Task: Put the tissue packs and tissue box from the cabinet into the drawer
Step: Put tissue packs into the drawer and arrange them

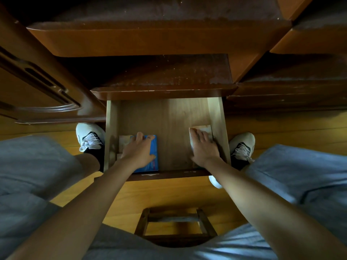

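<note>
The light wooden drawer [169,117] stands pulled out below the dark cabinet. Inside at its near left lies a blue tissue box [154,151], with my left hand [139,151] on top of it, fingers curled over its far edge. A pale tissue pack [124,141] lies just left of the box, partly hidden by that hand. At the drawer's near right lies another pale tissue pack [203,129]; my right hand [203,147] rests flat on it with fingers spread.
An open cabinet door [37,85] juts out at the left. My feet in white shoes [90,136] stand either side of the drawer on the yellow wooden floor. A small wooden stool [174,226] sits under me. The middle of the drawer bottom is bare.
</note>
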`<action>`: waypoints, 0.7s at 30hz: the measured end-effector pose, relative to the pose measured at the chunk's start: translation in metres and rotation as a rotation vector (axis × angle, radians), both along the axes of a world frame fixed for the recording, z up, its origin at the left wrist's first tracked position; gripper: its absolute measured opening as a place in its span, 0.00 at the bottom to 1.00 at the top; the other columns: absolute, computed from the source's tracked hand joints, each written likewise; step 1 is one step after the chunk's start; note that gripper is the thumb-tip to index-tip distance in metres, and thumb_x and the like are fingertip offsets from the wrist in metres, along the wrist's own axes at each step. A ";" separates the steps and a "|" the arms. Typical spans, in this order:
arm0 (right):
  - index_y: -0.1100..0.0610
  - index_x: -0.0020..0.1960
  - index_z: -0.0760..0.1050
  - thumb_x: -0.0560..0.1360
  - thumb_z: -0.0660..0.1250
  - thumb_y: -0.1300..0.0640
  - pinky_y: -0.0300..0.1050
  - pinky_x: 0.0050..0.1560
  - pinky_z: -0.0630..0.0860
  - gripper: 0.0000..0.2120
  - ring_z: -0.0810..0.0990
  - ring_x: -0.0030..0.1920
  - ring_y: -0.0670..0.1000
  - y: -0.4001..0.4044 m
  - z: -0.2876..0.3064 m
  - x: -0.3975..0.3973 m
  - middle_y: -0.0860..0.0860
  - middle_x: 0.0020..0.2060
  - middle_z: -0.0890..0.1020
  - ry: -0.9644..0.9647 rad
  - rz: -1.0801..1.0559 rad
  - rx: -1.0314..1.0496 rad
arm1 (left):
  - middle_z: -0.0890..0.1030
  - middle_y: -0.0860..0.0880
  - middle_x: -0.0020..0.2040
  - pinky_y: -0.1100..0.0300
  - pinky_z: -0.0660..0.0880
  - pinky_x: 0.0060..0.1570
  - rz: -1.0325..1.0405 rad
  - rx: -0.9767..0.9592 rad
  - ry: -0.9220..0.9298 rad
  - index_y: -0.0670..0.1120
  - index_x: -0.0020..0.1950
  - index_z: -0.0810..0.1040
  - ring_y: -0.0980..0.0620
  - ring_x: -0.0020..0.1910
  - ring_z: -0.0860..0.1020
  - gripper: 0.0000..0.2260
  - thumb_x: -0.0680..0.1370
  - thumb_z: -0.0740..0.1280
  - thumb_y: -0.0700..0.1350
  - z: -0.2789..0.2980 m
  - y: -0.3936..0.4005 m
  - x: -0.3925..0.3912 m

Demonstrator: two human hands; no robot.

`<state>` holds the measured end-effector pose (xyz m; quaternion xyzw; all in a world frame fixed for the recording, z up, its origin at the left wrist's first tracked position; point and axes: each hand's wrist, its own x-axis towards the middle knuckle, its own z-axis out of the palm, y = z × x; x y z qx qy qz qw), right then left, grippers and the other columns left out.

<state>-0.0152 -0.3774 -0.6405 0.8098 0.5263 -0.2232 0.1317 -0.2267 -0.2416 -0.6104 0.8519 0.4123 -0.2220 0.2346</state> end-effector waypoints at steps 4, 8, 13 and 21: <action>0.54 0.81 0.53 0.73 0.76 0.48 0.58 0.72 0.70 0.46 0.58 0.79 0.59 0.001 0.003 -0.003 0.55 0.79 0.60 0.059 -0.101 0.113 | 0.64 0.44 0.71 0.49 0.77 0.55 0.033 -0.017 -0.010 0.55 0.79 0.59 0.43 0.68 0.69 0.34 0.76 0.70 0.55 -0.002 0.001 0.001; 0.56 0.80 0.55 0.71 0.77 0.58 0.55 0.69 0.74 0.44 0.62 0.77 0.59 -0.006 -0.003 -0.001 0.57 0.77 0.63 -0.007 -0.053 0.046 | 0.63 0.45 0.72 0.48 0.75 0.57 0.041 -0.042 -0.014 0.56 0.79 0.59 0.42 0.69 0.67 0.35 0.75 0.70 0.56 -0.005 0.003 -0.001; 0.56 0.79 0.59 0.72 0.77 0.59 0.55 0.72 0.70 0.42 0.62 0.78 0.58 -0.008 -0.004 0.002 0.56 0.77 0.65 0.036 -0.076 0.049 | 0.64 0.45 0.72 0.46 0.75 0.60 0.025 -0.050 -0.001 0.56 0.78 0.59 0.42 0.69 0.68 0.36 0.74 0.72 0.56 -0.002 0.003 -0.002; 0.55 0.80 0.58 0.76 0.73 0.52 0.55 0.72 0.70 0.38 0.64 0.77 0.57 0.001 0.056 0.012 0.55 0.78 0.63 0.154 -0.138 0.132 | 0.56 0.48 0.78 0.45 0.69 0.67 -0.071 -0.012 -0.121 0.55 0.78 0.61 0.44 0.75 0.62 0.31 0.78 0.67 0.59 0.065 -0.003 0.033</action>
